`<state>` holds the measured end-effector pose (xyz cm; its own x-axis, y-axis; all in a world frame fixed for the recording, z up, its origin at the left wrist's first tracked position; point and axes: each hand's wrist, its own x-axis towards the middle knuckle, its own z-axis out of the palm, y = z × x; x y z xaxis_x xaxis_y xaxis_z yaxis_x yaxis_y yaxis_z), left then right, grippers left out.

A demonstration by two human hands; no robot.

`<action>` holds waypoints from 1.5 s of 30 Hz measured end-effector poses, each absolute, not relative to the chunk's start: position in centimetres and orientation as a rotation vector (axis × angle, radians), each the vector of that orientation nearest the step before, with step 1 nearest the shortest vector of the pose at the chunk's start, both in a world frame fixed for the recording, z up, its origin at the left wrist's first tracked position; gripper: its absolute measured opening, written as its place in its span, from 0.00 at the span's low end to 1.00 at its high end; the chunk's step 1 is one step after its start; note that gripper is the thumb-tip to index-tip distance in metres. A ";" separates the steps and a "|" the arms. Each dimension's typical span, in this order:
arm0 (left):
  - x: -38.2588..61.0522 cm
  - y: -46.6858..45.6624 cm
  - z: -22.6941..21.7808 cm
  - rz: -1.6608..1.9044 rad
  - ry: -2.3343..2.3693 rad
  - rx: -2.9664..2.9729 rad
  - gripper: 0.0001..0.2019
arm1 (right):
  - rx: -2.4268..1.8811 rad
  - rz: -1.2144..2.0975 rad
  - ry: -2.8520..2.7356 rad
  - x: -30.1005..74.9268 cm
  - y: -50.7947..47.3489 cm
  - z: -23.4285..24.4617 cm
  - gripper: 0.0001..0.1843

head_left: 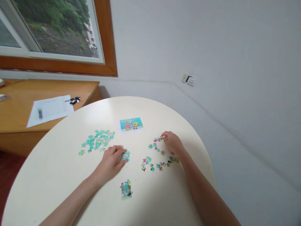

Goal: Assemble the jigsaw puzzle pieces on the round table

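Observation:
My left hand (115, 158) rests on the table with thumb and fingers around a small joined puzzle section (125, 156) that shows a pale cartoon face; the fingers hide its left part. My right hand (172, 142) pinches a small puzzle piece (162, 137) at the top of the right-hand group of loose pieces. Colourful loose pieces (161, 166) lie in a curved row below and left of that hand. Nearer to me lies another joined puzzle section (126, 190). A heap of mostly turquoise pieces (98, 139) is spread left of my left hand.
A reference picture (131, 124) of cartoon figures lies at the back of the round cream table (58, 175). Beyond its left edge stands a wooden desk (77, 86) with a paper sheet (51, 110) and keys (74, 100). A wall with sockets (191, 81) rises behind.

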<state>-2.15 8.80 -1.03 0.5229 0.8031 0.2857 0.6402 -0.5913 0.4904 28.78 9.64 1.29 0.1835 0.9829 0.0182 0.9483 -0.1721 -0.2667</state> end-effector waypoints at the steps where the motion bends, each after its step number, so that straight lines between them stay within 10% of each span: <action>1: -2.1 8.8 -1.1 0.711 1.200 2.445 0.14 | -2.237 0.232 -1.859 28.8 9.7 1.2 0.14; 37: -2.3 8.8 -1.2 0.717 1.172 2.479 0.15 | -2.137 0.366 -1.633 29.8 9.7 1.6 0.06; 45: -2.1 8.6 -0.5 0.649 1.194 2.466 0.15 | -1.581 0.425 -2.064 26.7 9.5 0.3 0.06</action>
